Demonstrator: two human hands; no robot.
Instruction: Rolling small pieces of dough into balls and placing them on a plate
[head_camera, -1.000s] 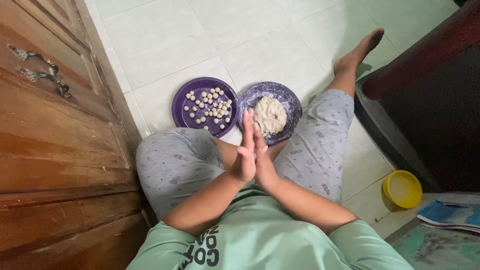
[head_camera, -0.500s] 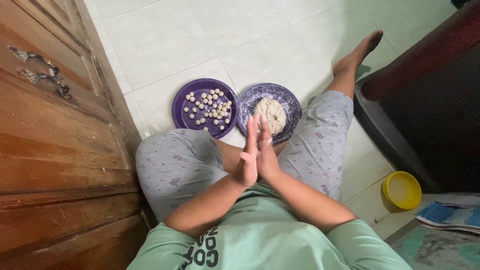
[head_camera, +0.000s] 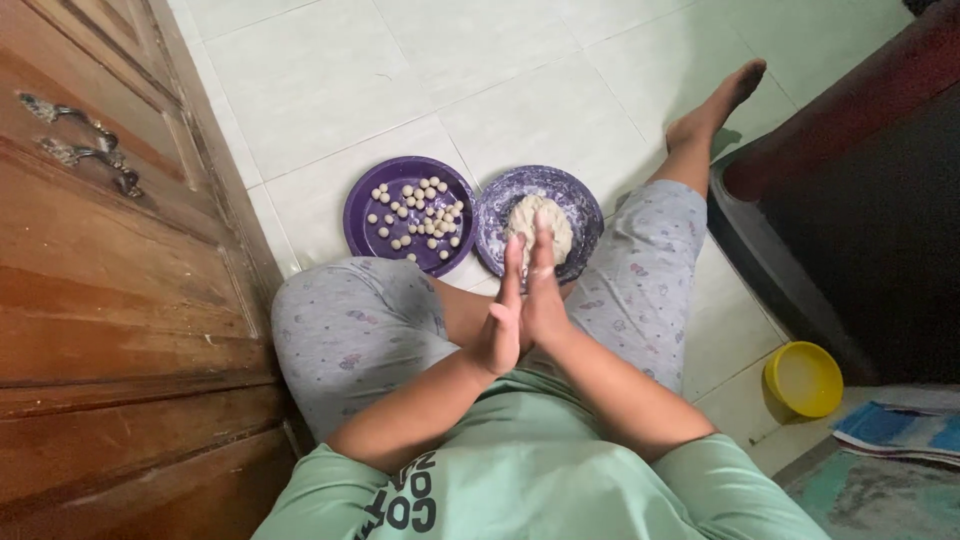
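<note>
Green tee (head_camera: 520, 480), grey patterned pyjama trousers (head_camera: 350, 335).

Purple plate (head_camera: 370, 200) carries pale cream balls (head_camera: 420, 212); purple bowl (head_camera: 580, 200), dusted white, holds a beige dough lump (head_camera: 535, 215). Grey trousers (head_camera: 345, 330) show small printed motifs, shirt (head_camera: 520, 480) is mint green with dark lettering. Yellow bowl (head_camera: 805, 378), white tiles (head_camera: 420, 60), brown wood cabinet (head_camera: 100, 300).

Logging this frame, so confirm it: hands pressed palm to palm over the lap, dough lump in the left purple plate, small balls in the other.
Wrong on one point. The head view shows the dough lump in the right purple plate; the small balls lie in the left plate. The left hand and right hand are pressed palm to palm over the lap, as stated.
</note>
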